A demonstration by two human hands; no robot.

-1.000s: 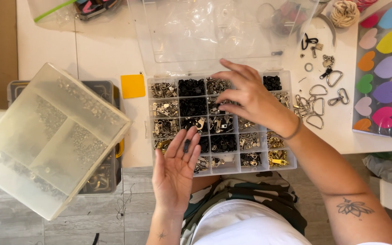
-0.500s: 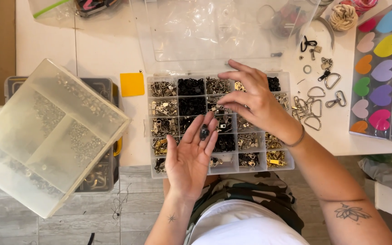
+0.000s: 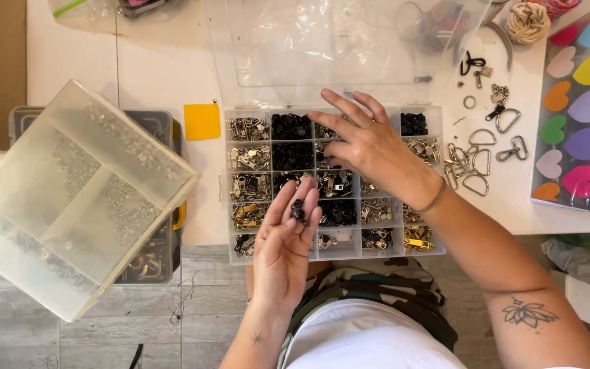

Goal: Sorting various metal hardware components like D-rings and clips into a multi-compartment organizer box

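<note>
Head view: we log compartment box (image 3: pixel 240 184) on white table (image 3: pixel 145 68), centre. Left hand (image 3: pixel 283 249) open, palm up, black zipper pulls (image 3: pixel 299 212) on fingers. Right hand (image 3: pixel 370 147) spread over upper compartments, fingertips in metal bits; grip unclear.
</note>
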